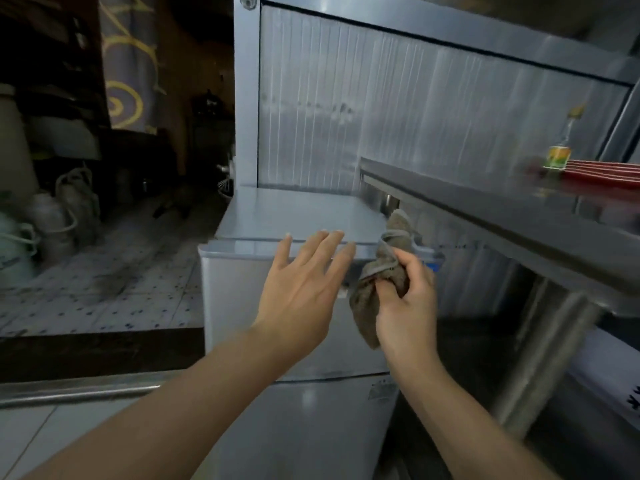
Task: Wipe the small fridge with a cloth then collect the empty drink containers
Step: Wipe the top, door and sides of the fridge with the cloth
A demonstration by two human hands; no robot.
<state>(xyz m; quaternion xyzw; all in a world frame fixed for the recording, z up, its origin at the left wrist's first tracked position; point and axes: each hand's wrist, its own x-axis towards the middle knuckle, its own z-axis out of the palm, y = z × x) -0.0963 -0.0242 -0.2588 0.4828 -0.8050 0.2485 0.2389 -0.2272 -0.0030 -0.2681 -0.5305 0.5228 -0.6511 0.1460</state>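
Two hands are in my view, both raised before the small silver-grey metal fridge (pixel 277 216). My right hand (pixel 407 303) is clenched around a bunched, brownish-grey terry cloth (pixel 377 271); fingers and thumb are closed tight on its middle, with one end of the cloth sticking up above the fist and the other hanging below it. The cloth sits at the right front corner of the fridge, level with its top edge; I cannot tell whether it touches the metal. My left hand (pixel 304 282) holds nothing: palm down, fingers spread and extended, fingertips over the front lip of the fridge top; contact cannot be confirmed.

The fridge top appears bare and reflective. Behind it stands a ribbed, translucent grey panel (pixel 398 109) in a metal frame. To the right, a dark steel shelf (pixel 502 209) juts out above fridge level; on its far end I note a clear glass bottle with a yellow-green label (pixel 558 155), blurred, just beside a stack of red trays (pixel 602 171). To the left, pale plastic jugs (pixel 52 209) stand on a patterned tiled floor (pixel 104 271) in dim light.
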